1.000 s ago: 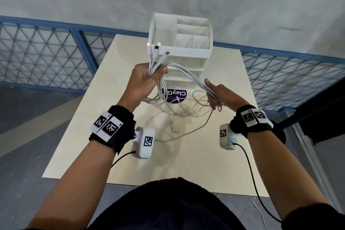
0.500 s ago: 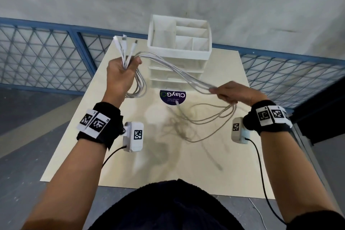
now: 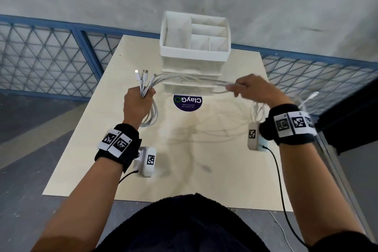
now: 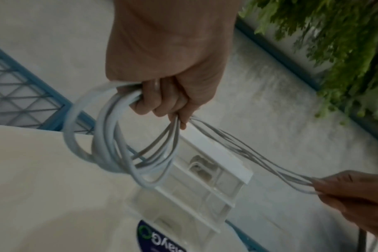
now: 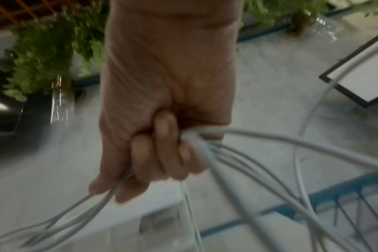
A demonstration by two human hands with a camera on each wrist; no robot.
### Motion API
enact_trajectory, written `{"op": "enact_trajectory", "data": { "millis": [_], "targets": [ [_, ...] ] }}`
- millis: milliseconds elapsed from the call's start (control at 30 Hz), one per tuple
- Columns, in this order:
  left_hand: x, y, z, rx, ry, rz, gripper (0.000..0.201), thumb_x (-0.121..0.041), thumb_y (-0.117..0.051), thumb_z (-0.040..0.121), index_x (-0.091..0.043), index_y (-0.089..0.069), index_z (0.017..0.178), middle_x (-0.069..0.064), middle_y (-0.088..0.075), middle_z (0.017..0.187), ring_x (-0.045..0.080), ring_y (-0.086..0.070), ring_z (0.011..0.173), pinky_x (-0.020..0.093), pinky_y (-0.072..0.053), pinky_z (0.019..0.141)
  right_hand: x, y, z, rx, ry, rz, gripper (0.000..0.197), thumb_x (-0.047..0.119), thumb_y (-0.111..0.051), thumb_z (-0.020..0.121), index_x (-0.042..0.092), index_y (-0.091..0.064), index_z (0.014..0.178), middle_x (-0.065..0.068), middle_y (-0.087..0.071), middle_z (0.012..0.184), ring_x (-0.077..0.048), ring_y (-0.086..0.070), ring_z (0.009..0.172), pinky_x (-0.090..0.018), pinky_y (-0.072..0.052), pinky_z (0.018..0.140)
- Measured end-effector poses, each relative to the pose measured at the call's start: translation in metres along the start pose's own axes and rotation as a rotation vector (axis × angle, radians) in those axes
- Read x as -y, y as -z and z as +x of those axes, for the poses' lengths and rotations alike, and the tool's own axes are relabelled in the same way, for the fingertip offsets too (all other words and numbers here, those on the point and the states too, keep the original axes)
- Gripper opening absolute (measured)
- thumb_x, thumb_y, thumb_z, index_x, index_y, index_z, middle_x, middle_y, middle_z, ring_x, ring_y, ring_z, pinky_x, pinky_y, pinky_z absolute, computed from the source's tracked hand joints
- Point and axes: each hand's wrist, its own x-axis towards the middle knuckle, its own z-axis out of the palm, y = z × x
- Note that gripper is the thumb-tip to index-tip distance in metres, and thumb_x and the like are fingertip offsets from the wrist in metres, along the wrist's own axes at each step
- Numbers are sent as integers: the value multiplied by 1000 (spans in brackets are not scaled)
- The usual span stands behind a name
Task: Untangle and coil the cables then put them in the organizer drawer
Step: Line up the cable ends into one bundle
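- The counter (image 3: 86,161) bears less cable than a second ago: the loose loops that lay in front of the sticker (image 3: 187,102) are mostly up in the air, with only faint blurred strands and shadows left low over it.
- The organizer (image 3: 195,51) stands where it was at the far edge, its top compartments bare and, as far as I can tell, its drawers closed; nothing is stowed yet.
- The cables (image 3: 184,81) now run nearly straight between the two hands, in front of the organizer, so the tangle looks to be pulling out.
- The right hand (image 3: 255,90) has swung out and up to the right, fingers curled round the strands, a loose end trailing behind its wrist.
- The left hand (image 3: 137,106) stays clamped on the bundle, three plugs standing above the fist and a coil hanging below it.
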Motion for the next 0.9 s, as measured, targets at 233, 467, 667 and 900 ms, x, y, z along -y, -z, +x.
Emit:
{"op": "enact_trajectory", "data": {
  "millis": [233, 467, 667, 900],
  "targets": [
    [19, 24, -1, -97, 103, 186, 31, -31, -58, 88, -5, -67, 102, 22, -68, 102, 39, -60, 99, 37, -45, 79, -39, -87, 6, 469, -18, 107, 27, 22, -43, 98, 13, -56, 76, 0, -52, 60, -7, -51, 49, -14, -41, 54],
    [23, 25, -5, 12, 130, 406, 34, -28, -59, 88, 0, -60, 106, 24, -63, 111, 40, -59, 105, 38, -44, 79, -54, -121, 3, 437, -35, 114, 29, 22, -38, 99, 17, -57, 77, -1, -50, 63, -12, -56, 58, -23, -38, 66],
    [8, 9, -30, 292, -108, 181, 50, -21, -77, 74, 0, -59, 115, 3, -58, 85, 6, -60, 73, 10, -41, 66, -26, -95, -2, 461, 99, 78, 24, 19, -42, 98, 16, -66, 93, 7, -44, 62, -10, -48, 51, -19, -41, 57],
    [-20, -40, -62, 871, -143, 71, 4, -11, -63, 87, -14, -64, 88, -14, -39, 66, -3, -65, 72, 10, -35, 59, 19, -72, -7, 504, 188, 298, 25, 28, -53, 94, 17, -71, 81, 3, -31, 51, -14, -28, 48, -20, -28, 46]
  ]
}}
